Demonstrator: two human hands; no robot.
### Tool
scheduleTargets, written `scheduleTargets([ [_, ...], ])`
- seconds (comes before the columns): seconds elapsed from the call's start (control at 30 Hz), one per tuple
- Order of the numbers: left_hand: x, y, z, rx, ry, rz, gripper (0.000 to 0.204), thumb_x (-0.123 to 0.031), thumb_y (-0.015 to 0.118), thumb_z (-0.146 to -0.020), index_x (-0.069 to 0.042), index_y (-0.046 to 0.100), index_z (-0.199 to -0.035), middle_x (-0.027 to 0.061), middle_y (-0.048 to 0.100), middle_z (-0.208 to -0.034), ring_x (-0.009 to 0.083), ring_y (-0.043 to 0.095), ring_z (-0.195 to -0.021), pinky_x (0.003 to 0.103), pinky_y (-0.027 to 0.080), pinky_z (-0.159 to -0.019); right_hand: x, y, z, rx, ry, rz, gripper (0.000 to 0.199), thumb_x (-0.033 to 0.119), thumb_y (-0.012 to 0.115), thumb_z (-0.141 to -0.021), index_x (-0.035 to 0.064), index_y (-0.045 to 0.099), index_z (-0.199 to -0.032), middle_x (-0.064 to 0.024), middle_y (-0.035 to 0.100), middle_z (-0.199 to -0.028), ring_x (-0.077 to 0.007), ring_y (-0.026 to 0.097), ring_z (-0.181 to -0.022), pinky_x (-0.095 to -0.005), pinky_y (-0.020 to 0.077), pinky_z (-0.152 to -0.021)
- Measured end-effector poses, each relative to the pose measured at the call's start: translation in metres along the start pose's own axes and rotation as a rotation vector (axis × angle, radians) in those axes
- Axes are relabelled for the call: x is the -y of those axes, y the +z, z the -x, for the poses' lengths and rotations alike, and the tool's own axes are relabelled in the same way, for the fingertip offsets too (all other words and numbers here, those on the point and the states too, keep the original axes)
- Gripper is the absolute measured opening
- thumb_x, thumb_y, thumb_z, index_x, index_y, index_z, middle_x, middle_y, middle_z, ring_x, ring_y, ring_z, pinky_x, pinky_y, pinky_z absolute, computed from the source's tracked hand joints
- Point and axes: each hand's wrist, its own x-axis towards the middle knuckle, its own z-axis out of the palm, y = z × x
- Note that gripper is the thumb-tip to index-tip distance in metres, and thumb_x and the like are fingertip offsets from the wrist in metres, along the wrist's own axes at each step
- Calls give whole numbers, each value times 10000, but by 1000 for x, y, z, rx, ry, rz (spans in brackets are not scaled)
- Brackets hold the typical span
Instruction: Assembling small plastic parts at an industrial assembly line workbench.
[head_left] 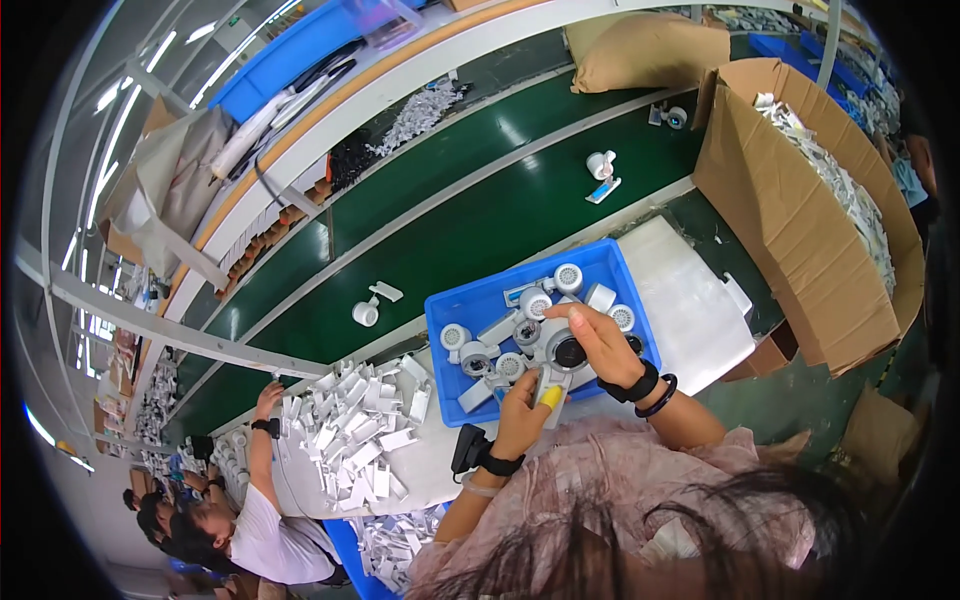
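Note:
Over a blue bin (645, 325), I hold a white round-headed device with a handle (553, 378), which looks like a small handheld fan. Its round head has a dark face, and a yellow piece shows by the handle. My left hand (520, 418) is closed round the handle at the bin's near edge. Curled over the right side of the head is my right hand (603, 348), its fingertips at the far rim; part of its grip is hidden. More white and grey round-headed units (567, 278) lie jumbled in the bin, some with grilled faces.
Left of the bin, a heap of white plastic casings (360, 430) covers the bench. Beyond runs a green conveyor belt (480, 215) carrying a few devices (366, 313). A filled cardboard box (800, 220) stands at right. At far left, a co-worker in white (275, 540) reaches toward the belt.

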Motion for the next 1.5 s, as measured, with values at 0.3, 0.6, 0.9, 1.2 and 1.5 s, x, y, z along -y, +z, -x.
scheduleTargets([
  [0.3,-4,43,-30,-73,-111,-34,368,1,527,-885,40,487,-1249,94,600,-1143,174,602,-1010,288,470,-883,-13,-52,-12,20,66,-96,410,305,373,-1022,-19,589,-1148,-99,619,-1099,-169,558,-1050,-297,420,-925],
  [0.6,-3,66,-53,-172,-273,2,349,2,507,-888,22,502,-1236,102,644,-1051,160,631,-941,266,484,-814,-43,-78,-26,61,94,-161,380,284,400,-1015,-18,601,-1126,-95,624,-1089,-158,560,-1036,-291,428,-912],
  [0.9,13,62,-64,-158,-208,-62,333,-61,535,-920,23,514,-1242,96,656,-1024,156,646,-888,264,516,-745,-59,-79,-32,47,142,-169,389,301,429,-1007,-29,604,-1114,-116,637,-1032,-184,585,-985,-293,445,-872],
  [1.2,23,49,-66,-158,-229,-35,355,-36,537,-917,21,497,-1265,92,642,-1070,149,638,-907,260,510,-772,-64,-76,-45,98,253,-234,375,281,410,-1014,-29,599,-1107,-90,627,-1046,-161,565,-1002,-283,427,-900],
  [1.5,18,46,-77,-186,-282,17,340,-35,543,-916,18,511,-1250,81,640,-1083,138,634,-909,259,510,-770,-83,-76,-55,129,241,-194,472,363,328,-1031,-19,576,-1157,-64,610,-1052,-112,533,-993,-247,432,-859],
])
